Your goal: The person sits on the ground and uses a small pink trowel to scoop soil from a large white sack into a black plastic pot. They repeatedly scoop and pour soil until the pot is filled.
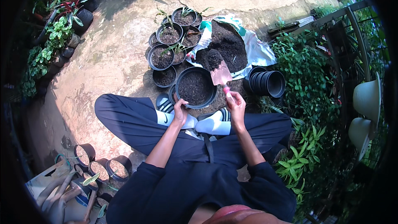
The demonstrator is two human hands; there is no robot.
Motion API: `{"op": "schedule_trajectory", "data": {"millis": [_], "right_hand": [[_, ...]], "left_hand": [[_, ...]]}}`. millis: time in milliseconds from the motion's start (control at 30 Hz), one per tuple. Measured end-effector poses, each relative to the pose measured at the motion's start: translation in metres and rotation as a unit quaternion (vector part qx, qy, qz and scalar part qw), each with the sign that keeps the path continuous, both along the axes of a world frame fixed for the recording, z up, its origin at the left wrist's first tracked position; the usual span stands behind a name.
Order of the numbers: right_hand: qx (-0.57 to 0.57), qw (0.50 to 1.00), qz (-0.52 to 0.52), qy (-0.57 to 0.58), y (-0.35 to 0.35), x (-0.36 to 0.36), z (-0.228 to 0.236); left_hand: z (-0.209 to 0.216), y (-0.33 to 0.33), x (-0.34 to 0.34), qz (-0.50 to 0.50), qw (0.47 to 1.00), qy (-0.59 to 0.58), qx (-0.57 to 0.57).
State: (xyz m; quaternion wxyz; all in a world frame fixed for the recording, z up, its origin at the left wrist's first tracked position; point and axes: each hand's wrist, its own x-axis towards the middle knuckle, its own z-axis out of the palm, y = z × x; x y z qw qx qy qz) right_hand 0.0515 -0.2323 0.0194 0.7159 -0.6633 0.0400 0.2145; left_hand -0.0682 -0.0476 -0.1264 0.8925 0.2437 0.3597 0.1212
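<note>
My left hand (pixel 180 111) grips the near left rim of a black plant pot (pixel 198 106) that has dark soil (pixel 195 86) inside. In my right hand (pixel 236 107) is the red handle of a garden trowel (pixel 221 74), its pinkish blade pointing away from me. Dark soil lies at the blade's tip, over the edge of the soil heap (pixel 228 43). That heap rests on an opened white and green sack (pixel 253 45) beyond the pot. The tips of my left fingers are partly hidden by the pot.
Several black pots with soil and small plants (pixel 169 35) stand beyond and left of my pot. Nested black pots (pixel 267 83) lie on their side at right. Leafy plants (pixel 296 58) border the right. More pots (pixel 119 168) sit at lower left on the concrete (pixel 103 49).
</note>
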Motion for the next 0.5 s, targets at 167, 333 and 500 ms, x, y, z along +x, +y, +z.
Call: {"op": "schedule_trajectory", "data": {"millis": [167, 333, 500], "right_hand": [[-0.073, 0.997, 0.034, -0.021, -0.012, -0.036, -0.005], [-0.12, 0.991, 0.032, -0.058, -0.029, -0.047, -0.018], [-0.15, 0.982, 0.019, -0.109, -0.034, -0.047, -0.018]], "left_hand": [[-0.002, 0.001, -0.003, -0.013, 1.0, -0.005, -0.017], [0.0, -0.001, -0.001, -0.006, 1.0, -0.011, -0.007], [-0.002, 0.001, -0.003, 0.0, 1.0, -0.019, -0.007]]}}
